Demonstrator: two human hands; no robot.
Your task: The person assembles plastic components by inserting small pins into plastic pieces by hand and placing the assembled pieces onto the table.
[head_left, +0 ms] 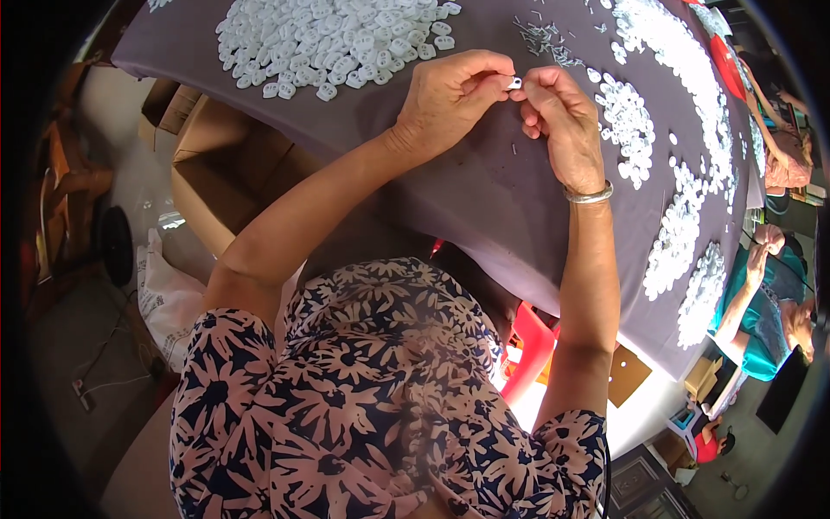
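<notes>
Above the dark tablecloth, my left hand pinches a small white plastic piece with a dark hole between thumb and forefinger. My right hand, with a silver bangle at the wrist, is closed beside it, fingertips at the piece's right side. Whatever those fingers hold is too small to make out. Beyond my left hand spreads a large heap of similar white pieces. Small thin metal pins lie scattered past my right hand, and one loose pin rests on the cloth just below the hands.
More white pieces lie in a pile right of my right hand and in further piles along the table's right side. A cardboard box stands open at the table's left edge. Another person in teal sits at the far right.
</notes>
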